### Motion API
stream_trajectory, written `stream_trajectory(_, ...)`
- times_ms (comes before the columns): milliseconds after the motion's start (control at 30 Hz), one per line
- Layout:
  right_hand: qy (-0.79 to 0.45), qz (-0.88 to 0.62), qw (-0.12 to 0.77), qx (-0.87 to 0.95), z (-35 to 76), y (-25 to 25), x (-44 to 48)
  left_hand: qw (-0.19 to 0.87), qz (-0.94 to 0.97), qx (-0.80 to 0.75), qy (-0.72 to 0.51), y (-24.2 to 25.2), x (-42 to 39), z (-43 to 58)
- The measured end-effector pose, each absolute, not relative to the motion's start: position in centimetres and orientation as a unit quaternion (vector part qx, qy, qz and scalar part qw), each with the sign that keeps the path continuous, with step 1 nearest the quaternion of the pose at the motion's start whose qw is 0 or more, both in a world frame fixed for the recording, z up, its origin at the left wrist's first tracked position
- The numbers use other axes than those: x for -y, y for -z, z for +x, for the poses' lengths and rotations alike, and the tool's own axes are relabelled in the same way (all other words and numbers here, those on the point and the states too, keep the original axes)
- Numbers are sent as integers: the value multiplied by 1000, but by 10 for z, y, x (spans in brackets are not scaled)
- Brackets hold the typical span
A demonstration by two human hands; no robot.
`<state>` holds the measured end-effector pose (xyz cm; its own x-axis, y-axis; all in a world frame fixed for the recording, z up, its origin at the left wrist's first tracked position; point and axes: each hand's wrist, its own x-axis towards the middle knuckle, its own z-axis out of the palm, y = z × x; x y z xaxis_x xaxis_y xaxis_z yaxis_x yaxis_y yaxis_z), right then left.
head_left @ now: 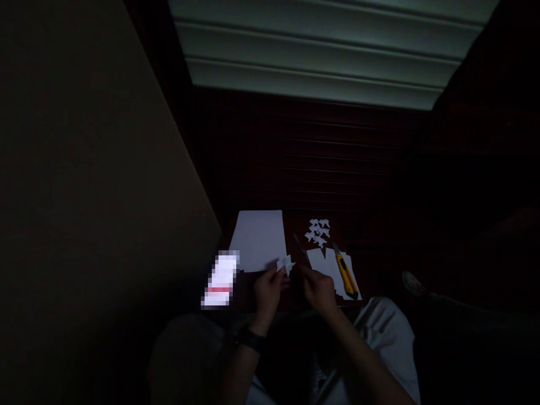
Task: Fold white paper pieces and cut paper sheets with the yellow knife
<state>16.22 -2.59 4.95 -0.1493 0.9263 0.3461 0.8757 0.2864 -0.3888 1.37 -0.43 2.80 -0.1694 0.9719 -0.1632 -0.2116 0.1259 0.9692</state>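
Note:
My left hand (268, 289), with a dark band on its wrist, pinches a small folded white paper piece (286, 264) between thumb and fingers. Just to the right of that piece is my right hand (319, 287), its fingers curled together. Whether anything sits between those fingertips is too dark to make out. A large white sheet (259, 236) lies behind my left hand. Beyond my right hand rests a small cluster of folded white paper pieces (318, 232). A yellow utility knife (346, 275) lies on cut white paper (323, 261) to the right.
A thin, pointed dark tool (300, 244) lies between the sheet and the cluster. At the table's left edge glows a bright, pixelated screen (220, 280). A wall (105, 140) rises on the left. A person's shoe (412, 283) shows on the right.

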Motion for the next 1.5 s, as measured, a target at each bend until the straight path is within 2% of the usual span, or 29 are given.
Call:
stream_trajectory(133, -69, -524, 233, 816, 159, -61, 29, 408, 492, -574, -511, -26, 4, 11)
stream_trajectory(233, -114, -535, 254, 798, 156, -70, 27, 428, 487, -564, -512, -27, 4, 12)
stream_trajectory(400, -257, -549, 410, 681, 163, -76, 15, 478, 499, -520, -503, -41, 6, 12)
stream_trajectory(567, -447, -490, 409, 626, 174, -67, 7, 472, 515, -469, -540, -57, 7, 8)
stream_trajectory(733, -558, -466, 420, 543, 175, -56, 5, 446, 536, -473, -538, -60, 8, 11)
stream_trajectory(867, -569, -450, 478, 495, 174, -51, 5, 430, 537, -477, -546, -62, 14, 14)
stream_trajectory(967, -559, -460, 506, 469, 173, -47, 4, 455, 495, -492, -553, -63, 19, 15)
stream_trajectory(1333, -590, -442, 513, 439, 169, -44, 5, 597, 421, -441, -522, -53, 9, 17)
stream_trajectory(1500, -619, -430, 516, 406, 170, -41, 5, 620, 379, -450, -519, -48, 7, 17)
